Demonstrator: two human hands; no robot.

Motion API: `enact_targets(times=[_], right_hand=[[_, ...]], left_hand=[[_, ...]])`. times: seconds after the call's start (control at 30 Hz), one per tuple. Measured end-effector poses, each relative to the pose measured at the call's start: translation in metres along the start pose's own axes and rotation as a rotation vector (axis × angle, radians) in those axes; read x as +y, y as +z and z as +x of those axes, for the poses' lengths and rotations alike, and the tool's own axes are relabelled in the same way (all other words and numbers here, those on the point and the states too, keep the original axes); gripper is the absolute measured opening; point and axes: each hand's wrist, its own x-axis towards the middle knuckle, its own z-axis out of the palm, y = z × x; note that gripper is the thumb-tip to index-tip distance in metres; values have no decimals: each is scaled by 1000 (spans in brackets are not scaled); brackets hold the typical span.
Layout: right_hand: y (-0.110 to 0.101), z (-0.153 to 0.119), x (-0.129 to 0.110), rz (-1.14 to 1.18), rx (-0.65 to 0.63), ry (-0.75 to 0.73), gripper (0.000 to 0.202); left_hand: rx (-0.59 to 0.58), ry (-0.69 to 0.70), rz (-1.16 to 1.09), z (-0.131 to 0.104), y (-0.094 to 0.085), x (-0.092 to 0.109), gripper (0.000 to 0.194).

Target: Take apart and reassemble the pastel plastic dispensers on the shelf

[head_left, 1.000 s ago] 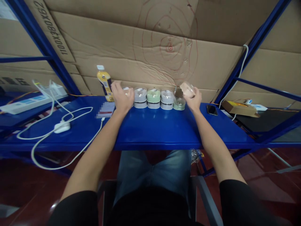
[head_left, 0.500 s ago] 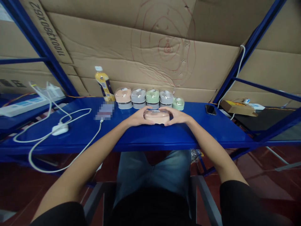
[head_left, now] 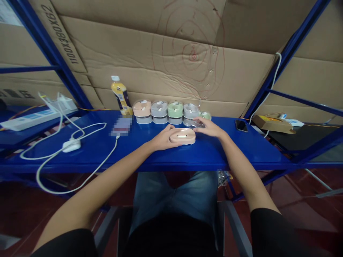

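Note:
My left hand [head_left: 162, 138] is wrapped round the left side of a pink oval box [head_left: 184, 140], which rests on the blue table with a small pale bar across its top. To the upper right of the box, my right hand [head_left: 211, 128] grips a clear plastic lid [head_left: 196, 124], held tilted and apart from the box. Behind stands a row of similar small boxes in stacks: a pink one [head_left: 142, 107], a grey one [head_left: 159, 108], a green one [head_left: 175, 109] and another grey one [head_left: 190, 110]. A low green box [head_left: 205, 115] is partly hidden behind my right hand.
A yellow drink bottle [head_left: 120, 95] stands at the back left, near a blurred-out device [head_left: 122, 125] on a white cable. A white charger [head_left: 71, 145] lies further left. At the right are a phone [head_left: 241, 125] and an open cardboard box [head_left: 273, 124]. Cardboard [head_left: 128, 50] walls the back.
The clear lid has come off the pink box. My right hand has carried it up and to the right, while my left hand stays on the box.

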Motion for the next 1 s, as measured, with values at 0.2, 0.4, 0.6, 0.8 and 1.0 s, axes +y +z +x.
enact_targets(times=[0.2, 0.4, 0.6, 0.8, 1.0], right_hand=[[-30, -5, 27, -21, -75, 251, 59], [-37, -6, 38, -79, -114, 296, 80], [-34, -6, 47, -200, -196, 326, 88], [-34, -6, 46, -146, -38, 251, 85], [-19, -3, 17, 21, 163, -55, 80]], left_hand=[[-11, 60, -2, 1, -1, -2, 54], [114, -96, 38, 3, -34, -33, 59], [144, -309, 94, -5, -61, -57, 57], [205, -208, 36, -3, -54, -45, 49], [158, -109, -100, 6, -21, -5, 93]])
